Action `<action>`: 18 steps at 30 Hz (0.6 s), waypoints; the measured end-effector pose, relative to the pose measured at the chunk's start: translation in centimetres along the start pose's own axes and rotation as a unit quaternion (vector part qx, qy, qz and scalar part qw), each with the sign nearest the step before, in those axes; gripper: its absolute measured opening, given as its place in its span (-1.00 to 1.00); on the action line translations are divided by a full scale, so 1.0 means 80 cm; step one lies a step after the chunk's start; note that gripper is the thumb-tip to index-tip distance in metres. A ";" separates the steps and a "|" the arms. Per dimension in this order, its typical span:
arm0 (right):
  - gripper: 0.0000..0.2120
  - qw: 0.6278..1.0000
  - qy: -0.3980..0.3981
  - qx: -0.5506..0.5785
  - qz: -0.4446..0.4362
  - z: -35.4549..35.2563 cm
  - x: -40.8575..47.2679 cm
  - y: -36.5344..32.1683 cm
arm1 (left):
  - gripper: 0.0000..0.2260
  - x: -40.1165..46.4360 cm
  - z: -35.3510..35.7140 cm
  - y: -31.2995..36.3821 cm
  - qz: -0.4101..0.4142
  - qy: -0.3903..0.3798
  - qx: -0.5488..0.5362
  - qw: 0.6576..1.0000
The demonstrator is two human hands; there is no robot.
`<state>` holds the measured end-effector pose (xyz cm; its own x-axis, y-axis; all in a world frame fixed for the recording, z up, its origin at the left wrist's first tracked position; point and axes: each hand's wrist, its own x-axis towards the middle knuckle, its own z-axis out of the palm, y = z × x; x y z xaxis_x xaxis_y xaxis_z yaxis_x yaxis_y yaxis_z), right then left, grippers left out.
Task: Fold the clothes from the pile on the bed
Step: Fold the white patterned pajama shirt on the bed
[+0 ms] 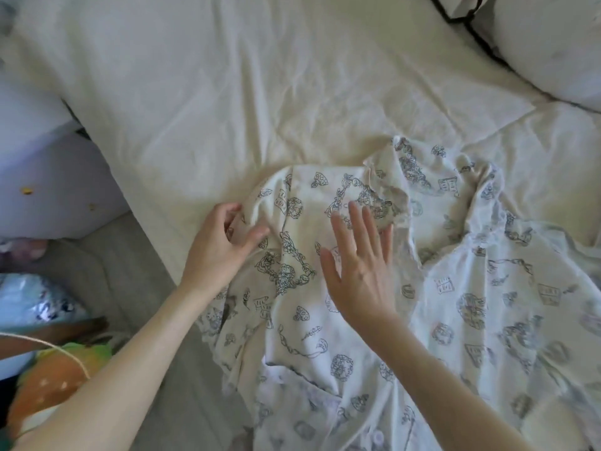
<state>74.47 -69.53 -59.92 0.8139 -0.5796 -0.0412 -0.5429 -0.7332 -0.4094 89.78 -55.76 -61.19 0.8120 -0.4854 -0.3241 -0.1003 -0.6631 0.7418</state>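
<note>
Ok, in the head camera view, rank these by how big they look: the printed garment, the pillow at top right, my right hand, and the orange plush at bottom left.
Largest to smallest:
1. printed garment
2. pillow, partly cut off by the frame
3. orange plush and right hand look alike; the plush is partly hidden, so unranked.

You see the cream cotton garment (374,288) printed with dark grey line drawings of mushrooms, wreaths and houses, lying on the plain off-white bedsheet (260,92); left of it, an orange-and-green plush toy (61,369).
</note>
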 end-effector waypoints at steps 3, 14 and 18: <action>-0.54 0.998 -0.060 -0.008 -0.008 0.013 -0.041 -0.022 | -0.94 -0.028 -0.011 -0.028 -0.043 -0.018 -0.001 0.999; -0.44 0.990 -0.129 -0.042 0.034 0.027 -0.056 -0.035 | -0.81 0.085 -0.101 -0.003 0.058 0.078 0.095 0.991; -0.44 0.990 -0.129 -0.048 0.034 0.026 -0.065 -0.037 | -0.69 0.054 -0.075 -0.010 0.032 0.136 0.189 0.972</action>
<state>72.28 -63.60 -60.43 0.7937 -0.5283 -0.3015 -0.6056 -0.7328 -0.3102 96.86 -53.91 -59.65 0.9141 -0.3979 -0.0779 -0.3183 -0.8233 0.4700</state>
